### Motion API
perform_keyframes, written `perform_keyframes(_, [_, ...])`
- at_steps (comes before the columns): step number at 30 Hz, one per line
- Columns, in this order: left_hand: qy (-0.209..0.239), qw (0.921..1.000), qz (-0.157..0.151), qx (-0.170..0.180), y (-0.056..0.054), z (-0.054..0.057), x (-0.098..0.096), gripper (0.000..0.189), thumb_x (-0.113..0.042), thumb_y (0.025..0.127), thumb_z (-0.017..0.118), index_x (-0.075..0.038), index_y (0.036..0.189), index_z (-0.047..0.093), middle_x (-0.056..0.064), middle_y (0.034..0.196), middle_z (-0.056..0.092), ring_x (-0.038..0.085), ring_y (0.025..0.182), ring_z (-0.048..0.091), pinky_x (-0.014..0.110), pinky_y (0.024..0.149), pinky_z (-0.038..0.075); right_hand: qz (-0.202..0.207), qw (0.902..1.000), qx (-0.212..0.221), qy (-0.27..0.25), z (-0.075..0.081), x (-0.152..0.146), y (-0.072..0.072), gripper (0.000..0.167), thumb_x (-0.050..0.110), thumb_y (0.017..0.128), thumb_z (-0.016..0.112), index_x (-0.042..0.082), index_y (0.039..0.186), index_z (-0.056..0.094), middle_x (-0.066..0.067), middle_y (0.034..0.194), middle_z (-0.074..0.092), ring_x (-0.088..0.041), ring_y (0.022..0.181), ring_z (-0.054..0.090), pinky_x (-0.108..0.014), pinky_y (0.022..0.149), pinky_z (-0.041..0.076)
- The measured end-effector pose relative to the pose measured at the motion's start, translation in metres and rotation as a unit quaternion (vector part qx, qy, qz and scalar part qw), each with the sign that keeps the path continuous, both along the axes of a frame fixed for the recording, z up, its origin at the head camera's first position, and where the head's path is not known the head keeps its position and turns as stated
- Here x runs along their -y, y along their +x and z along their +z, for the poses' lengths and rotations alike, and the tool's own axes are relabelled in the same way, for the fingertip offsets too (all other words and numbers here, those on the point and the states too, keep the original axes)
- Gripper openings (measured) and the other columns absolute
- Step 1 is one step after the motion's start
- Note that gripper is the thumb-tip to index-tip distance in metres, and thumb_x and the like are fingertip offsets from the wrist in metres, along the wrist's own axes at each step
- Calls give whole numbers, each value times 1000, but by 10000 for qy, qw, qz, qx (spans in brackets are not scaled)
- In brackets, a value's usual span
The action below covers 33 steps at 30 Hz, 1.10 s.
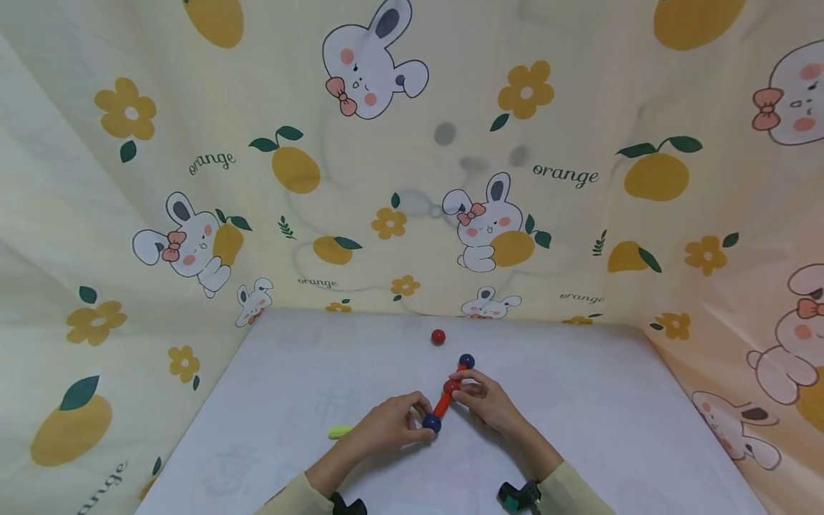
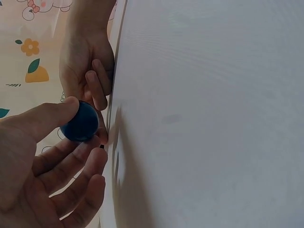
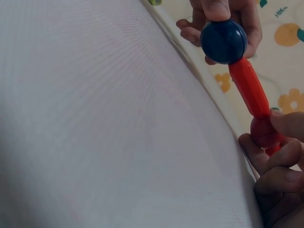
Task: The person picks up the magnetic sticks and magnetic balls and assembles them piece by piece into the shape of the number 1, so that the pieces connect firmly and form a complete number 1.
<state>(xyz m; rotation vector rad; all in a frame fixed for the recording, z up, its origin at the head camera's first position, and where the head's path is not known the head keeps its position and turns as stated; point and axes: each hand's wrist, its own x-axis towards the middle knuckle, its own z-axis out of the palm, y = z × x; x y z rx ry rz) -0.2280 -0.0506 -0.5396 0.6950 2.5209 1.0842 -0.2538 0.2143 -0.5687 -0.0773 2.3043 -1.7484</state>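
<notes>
A straight chain of toy parts spans both hands: a near blue ball [image 1: 432, 423], a red rod [image 3: 249, 88], a red ball [image 1: 452, 387], a second red rod and a far blue ball [image 1: 466, 361]. My left hand [image 1: 393, 422] pinches the near blue ball between thumb and fingers; in the left wrist view that ball [image 2: 80, 122] hides most of the chain behind it. With thumb and fingertips, my right hand [image 1: 491, 406] grips the red ball in the middle, seen in the right wrist view as a red ball [image 3: 266, 131] partly covered by fingers.
A loose red ball [image 1: 438, 337] lies near the back of the white table [image 1: 579, 415]. Beside the left forearm, a yellow-green rod [image 1: 340, 432] sticks out, partly hidden. A printed cloth [image 1: 412, 157] with rabbits and oranges hangs behind and around the table.
</notes>
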Motion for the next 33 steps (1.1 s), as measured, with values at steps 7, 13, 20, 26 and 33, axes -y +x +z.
perform_keyframes(7, [21, 10000, -33, -82, -1, 1, 0, 36, -36, 91, 88, -26, 119, 67, -13, 102, 72, 5, 78, 62, 26, 73, 51, 73, 9999, -113, -67, -1, 0, -1, 43, 29, 102, 76, 19, 143, 65, -11, 120, 74, -18, 58, 46, -25, 53, 39])
perform_keyframes(13, [83, 9999, -25, -70, 0, 1, 1, 35, -36, 91, 88, -28, 118, 67, -15, 100, 72, 4, 80, 63, 26, 75, 51, 83, 9998, -161, -7, -2, 1, -2, 42, 29, 102, 76, 20, 142, 66, -10, 117, 73, -18, 56, 45, -25, 50, 38])
perform_keyframes(20, [161, 9998, 63, 37, 0, -1, 0, 34, -36, 92, 87, -28, 119, 67, -15, 100, 72, 5, 80, 63, 27, 74, 51, 107, 9997, -197, -13, -2, 1, 0, 44, 30, 104, 74, 20, 146, 63, -10, 117, 71, -17, 54, 45, -25, 48, 39])
perform_keyframes(26, [275, 9996, 37, -16, -2, -5, 2, 32, -34, 94, 85, -26, 120, 68, -13, 104, 74, 4, 80, 64, 26, 74, 51, 75, 9998, -192, -10, 0, 2, 2, 45, 26, 104, 73, 20, 148, 62, -13, 121, 68, -18, 57, 51, -25, 54, 45])
perform_keyframes(33, [307, 9995, 37, 51, -4, -5, 3, 32, -32, 96, 84, -25, 122, 67, -12, 106, 74, 5, 80, 64, 26, 74, 52, 51, 9998, -187, 77, 1, 2, 4, 46, 28, 104, 73, 24, 148, 61, -13, 121, 65, -19, 58, 53, -25, 50, 45])
